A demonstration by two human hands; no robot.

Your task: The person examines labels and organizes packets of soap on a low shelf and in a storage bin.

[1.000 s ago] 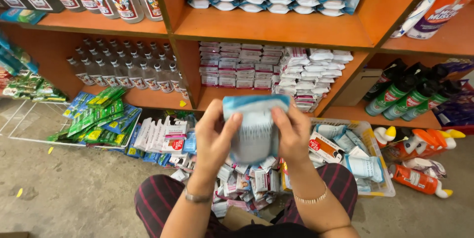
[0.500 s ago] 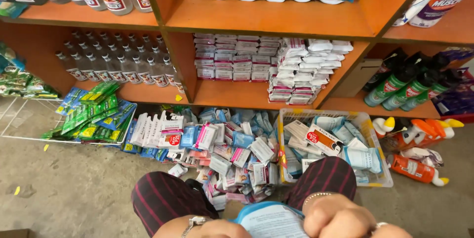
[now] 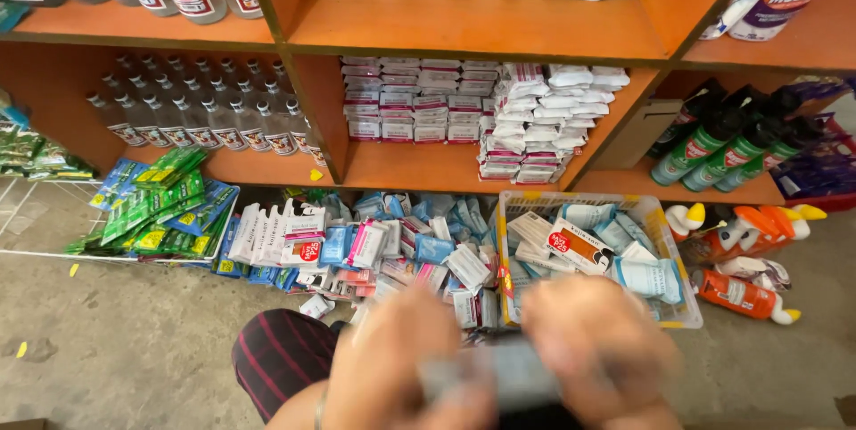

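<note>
Smooth, orange-painted shelves (image 3: 481, 33) with a satin sheen fill the upper frame. Glossy plastic bottles (image 3: 192, 122) with paper labels stand at left, shiny plastic spray bottles (image 3: 713, 149) at right. Soft, glossy film packets (image 3: 401, 247) lie at centre beside a hard plastic basket (image 3: 664, 243). The floor (image 3: 116, 350), lower left, is rough, matt concrete.

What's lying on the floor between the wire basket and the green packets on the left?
In the head view, a heap of small flat packets, white, blue and pink, covers the floor between the wire basket and the green packets.
</note>
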